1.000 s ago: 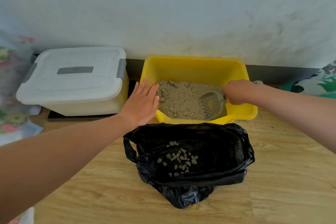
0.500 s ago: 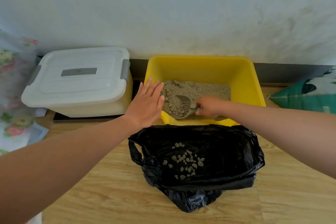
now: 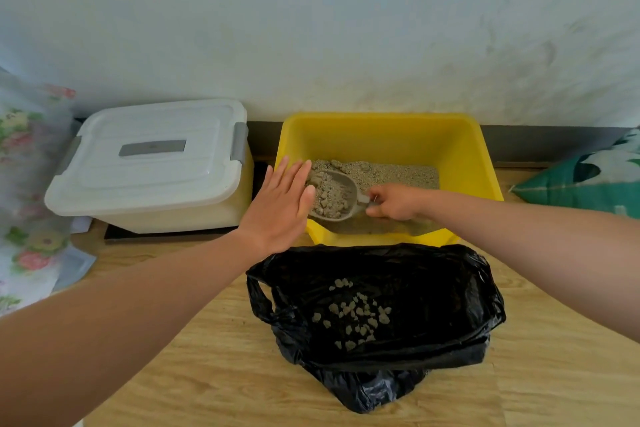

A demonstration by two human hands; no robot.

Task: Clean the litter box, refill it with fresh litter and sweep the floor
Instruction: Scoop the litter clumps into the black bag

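The right hand (image 3: 394,202) grips the loaded scoop (image 3: 334,194) inside the yellow litter box (image 3: 388,135), left hand (image 3: 280,208) flat with fingers spread against its rim, likely steadying it, black bag (image 3: 415,274) waiting just in front

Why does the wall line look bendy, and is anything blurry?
Head view: the wide lens bows the dark baseboard and swells the near arms; the yellow plastic litter box and crinkled black rubbish bag look sharp; the edges go soft, like the flowered cloth; soft, even light.
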